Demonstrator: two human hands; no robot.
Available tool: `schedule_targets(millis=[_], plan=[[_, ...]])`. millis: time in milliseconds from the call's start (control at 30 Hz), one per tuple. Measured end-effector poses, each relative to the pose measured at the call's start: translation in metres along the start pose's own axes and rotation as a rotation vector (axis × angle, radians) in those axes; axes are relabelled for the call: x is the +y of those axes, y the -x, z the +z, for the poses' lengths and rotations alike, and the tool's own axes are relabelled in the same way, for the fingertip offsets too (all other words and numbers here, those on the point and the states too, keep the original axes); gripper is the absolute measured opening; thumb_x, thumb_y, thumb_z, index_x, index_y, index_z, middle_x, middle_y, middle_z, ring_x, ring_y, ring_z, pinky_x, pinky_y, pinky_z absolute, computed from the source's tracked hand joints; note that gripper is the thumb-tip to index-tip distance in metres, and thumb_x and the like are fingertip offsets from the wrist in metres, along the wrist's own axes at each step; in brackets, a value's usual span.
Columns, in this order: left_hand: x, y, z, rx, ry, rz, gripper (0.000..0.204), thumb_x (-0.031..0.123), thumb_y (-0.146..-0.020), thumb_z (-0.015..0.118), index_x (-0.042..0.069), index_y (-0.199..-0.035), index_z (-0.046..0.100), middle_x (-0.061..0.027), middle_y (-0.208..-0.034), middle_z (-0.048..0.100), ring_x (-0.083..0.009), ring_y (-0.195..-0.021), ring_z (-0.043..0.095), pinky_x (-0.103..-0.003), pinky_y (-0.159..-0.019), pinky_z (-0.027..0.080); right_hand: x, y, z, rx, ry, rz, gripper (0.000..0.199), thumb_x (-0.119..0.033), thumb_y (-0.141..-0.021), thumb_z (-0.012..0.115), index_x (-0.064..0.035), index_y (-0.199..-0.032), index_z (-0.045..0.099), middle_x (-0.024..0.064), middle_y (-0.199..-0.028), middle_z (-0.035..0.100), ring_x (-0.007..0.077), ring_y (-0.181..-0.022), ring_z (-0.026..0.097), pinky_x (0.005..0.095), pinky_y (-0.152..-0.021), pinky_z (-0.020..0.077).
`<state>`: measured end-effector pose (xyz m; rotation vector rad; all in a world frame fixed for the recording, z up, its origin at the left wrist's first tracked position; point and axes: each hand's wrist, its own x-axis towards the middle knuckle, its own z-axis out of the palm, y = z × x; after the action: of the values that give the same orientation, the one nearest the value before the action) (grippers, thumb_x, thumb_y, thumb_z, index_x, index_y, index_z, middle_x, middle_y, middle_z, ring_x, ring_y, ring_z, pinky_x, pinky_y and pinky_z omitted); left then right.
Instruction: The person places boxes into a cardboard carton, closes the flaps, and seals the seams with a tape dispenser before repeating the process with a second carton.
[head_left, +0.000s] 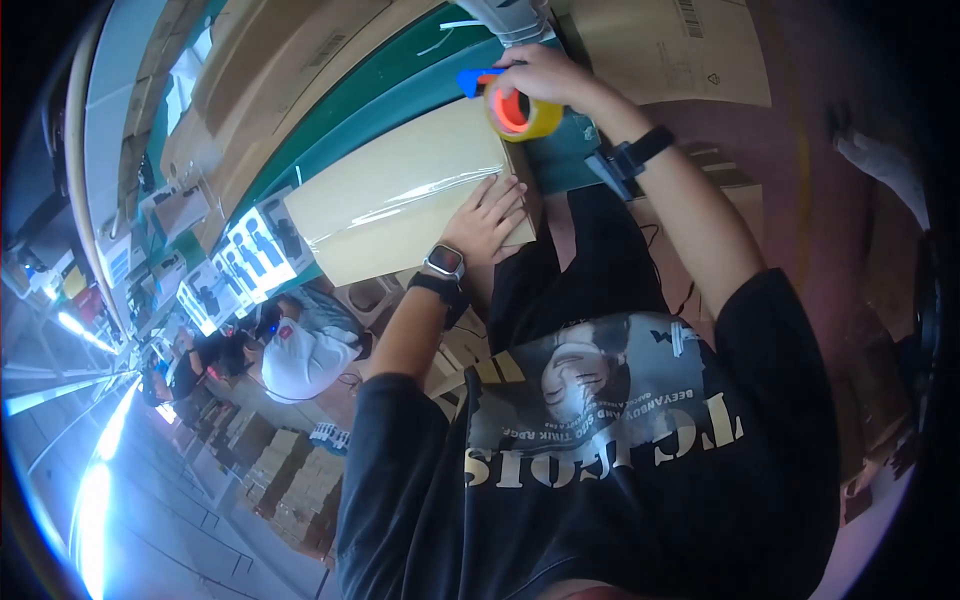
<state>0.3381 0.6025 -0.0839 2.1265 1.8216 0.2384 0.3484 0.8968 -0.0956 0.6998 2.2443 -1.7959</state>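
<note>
A closed cardboard box (370, 175) lies in front of me, a glossy strip of clear tape (410, 192) running along its top seam. My left hand (487, 222) rests flat on the box near its right end, fingers stretched out and touching the tape's end. Beyond that end, my right hand (545, 75) grips a tape dispenser (480, 80), blue and orange, which carries a roll of yellowish tape (541, 118). The dispenser is slightly blurred, and my hand partly covers its handle.
The box sits on a green work surface (350, 125). Large cardboard pieces (660, 45) lie at the upper right, with more cardboard (270, 75) at the far left. Printed sheets (255, 245) stand left of the box. A person in a white cap (305, 360) is lower left, near stacked cartons (300, 480).
</note>
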Motion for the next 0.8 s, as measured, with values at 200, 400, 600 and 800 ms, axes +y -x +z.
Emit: schedule_targets(millis=[200, 400, 600, 800], plan=[[-0.003, 0.009, 0.014, 0.254, 0.18, -0.032, 0.073, 0.035, -0.063, 0.087, 0.002, -0.122, 0.057, -0.022, -0.135, 0.052, -0.0427, -0.13, 0.05, -0.057, -0.117, 0.036, -0.022, -0.006, -0.002, -0.075, 0.25, 0.031, 0.053, -0.035, -0.075, 0.075, -0.0031, -0.117, 0.071, 0.0146, -0.102, 0.072, 0.0246, -0.095, 0.069, 0.0319, -0.085, 0.0511], [0.001, 0.024, 0.03, 0.477, 0.229, -0.135, 0.075, 0.031, -0.061, 0.086, 0.002, -0.123, 0.055, -0.0219, -0.131, 0.053, -0.0428, -0.131, 0.048, -0.058, -0.117, 0.034, 0.005, 0.1, 0.069, 0.398, 0.039, -0.101, 0.047, -0.033, -0.088, 0.078, -0.0005, -0.12, 0.069, 0.013, -0.11, 0.072, 0.0172, -0.102, 0.068, 0.0308, -0.091, 0.0507], [0.001, 0.013, 0.01, 0.374, 0.136, 0.028, 0.072, 0.043, -0.073, 0.075, 0.004, -0.13, 0.055, -0.0183, -0.138, 0.053, -0.0384, -0.137, 0.045, -0.057, -0.12, 0.027, 0.047, 0.299, 0.181, 0.473, 0.049, 0.033, 0.05, -0.031, -0.088, 0.079, -0.0019, -0.126, 0.064, 0.0156, -0.11, 0.073, 0.0251, -0.105, 0.071, 0.0344, -0.092, 0.0529], [-0.003, 0.012, 0.016, 0.164, -0.009, 0.219, 0.064, 0.049, -0.085, 0.062, 0.008, -0.134, 0.058, -0.0135, -0.141, 0.054, -0.0325, -0.14, 0.043, -0.055, -0.122, 0.021, 0.009, 0.264, 0.199, 0.34, 0.337, 0.35, 0.044, -0.033, -0.085, 0.074, -0.0092, -0.122, 0.067, 0.0238, -0.096, 0.072, 0.0452, -0.095, 0.068, 0.0466, -0.081, 0.0577]])
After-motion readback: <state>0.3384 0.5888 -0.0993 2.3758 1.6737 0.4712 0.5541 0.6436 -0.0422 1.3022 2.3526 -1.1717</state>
